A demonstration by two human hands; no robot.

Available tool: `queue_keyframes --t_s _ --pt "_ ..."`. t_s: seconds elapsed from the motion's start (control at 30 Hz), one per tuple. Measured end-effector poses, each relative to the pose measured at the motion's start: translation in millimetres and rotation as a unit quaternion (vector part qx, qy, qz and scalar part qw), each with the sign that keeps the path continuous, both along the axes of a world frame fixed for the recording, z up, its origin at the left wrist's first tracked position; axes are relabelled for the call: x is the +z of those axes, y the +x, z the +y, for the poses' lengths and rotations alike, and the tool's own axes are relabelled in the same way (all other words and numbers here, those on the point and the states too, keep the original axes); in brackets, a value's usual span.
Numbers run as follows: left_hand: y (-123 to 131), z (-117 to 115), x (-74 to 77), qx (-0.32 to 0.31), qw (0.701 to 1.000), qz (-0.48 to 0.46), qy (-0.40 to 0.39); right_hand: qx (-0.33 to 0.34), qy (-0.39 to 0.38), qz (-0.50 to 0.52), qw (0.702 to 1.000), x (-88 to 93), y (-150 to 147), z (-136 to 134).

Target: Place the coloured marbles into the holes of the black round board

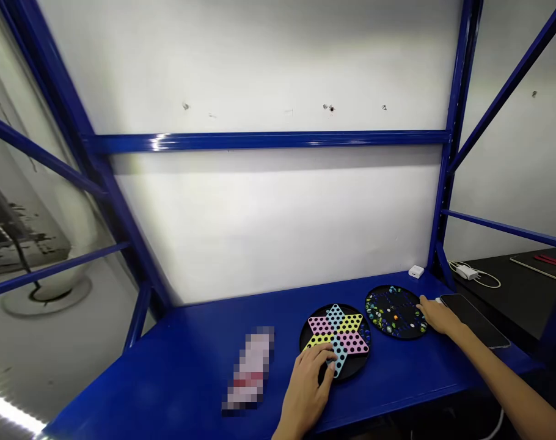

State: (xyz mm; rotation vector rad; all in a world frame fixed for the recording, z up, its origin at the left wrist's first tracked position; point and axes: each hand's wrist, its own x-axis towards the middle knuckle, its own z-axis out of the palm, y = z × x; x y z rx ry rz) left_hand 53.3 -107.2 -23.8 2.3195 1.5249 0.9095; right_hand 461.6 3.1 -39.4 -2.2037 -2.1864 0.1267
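Noted on blue desk [168,379], right half: star board [336,335], probably light, stiff, best taken by edges; farther right, marble tray [401,299]; left hand [311,373], curled, over star's near point; right hand [438,315] at tray's right edge; marbles [396,317], probably slippery. Cannot tell pinch in either grip.

Blue surface [177,360]: wide open stretch left of the blurred pale item [250,370]; narrower lane between that item and the star board [335,333]. Star board to marble tray [404,304]: slim gap. Air above both: open. Behind both: strip of surface, then wall [278,208]; small white box [416,272] and frame post [446,159] at right rear. Obstructions: left hand [310,373], near side of star board; right hand [436,315], between tray and dark slab [476,321].
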Motion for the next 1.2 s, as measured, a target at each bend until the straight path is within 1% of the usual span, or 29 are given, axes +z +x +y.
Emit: queue_keyframes --t_s 0.27,0.37,0.6,0.8,1.07,1.2 --pt "-1 1 -2.0 -0.007 1.000 -0.002 0.007 -0.052 0.114 -0.005 0.992 -18.2 -7 -9" --pt "-1 1 -1.9 -0.006 1.000 -0.003 0.008 -0.058 0.139 0.005 0.989 -23.4 -7 -9" --pt "-1 3 -3.3 0.001 1.000 0.001 0.009 -0.046 0.116 0.019 0.992 -22.6 -2 -5" --pt "-1 4 -3.1 0.002 1.000 0.005 0.014 -0.019 0.091 0.061 0.994 -20.8 -1 -6" --pt "-3 4 -4.7 -0.001 1.000 0.006 -0.004 -0.003 0.053 0.050 0.997 -18.3 2 -3" --pt "-3 3 -5.1 0.002 1.000 0.008 0.006 -0.005 0.041 0.037 0.998 -16.3 0 0"
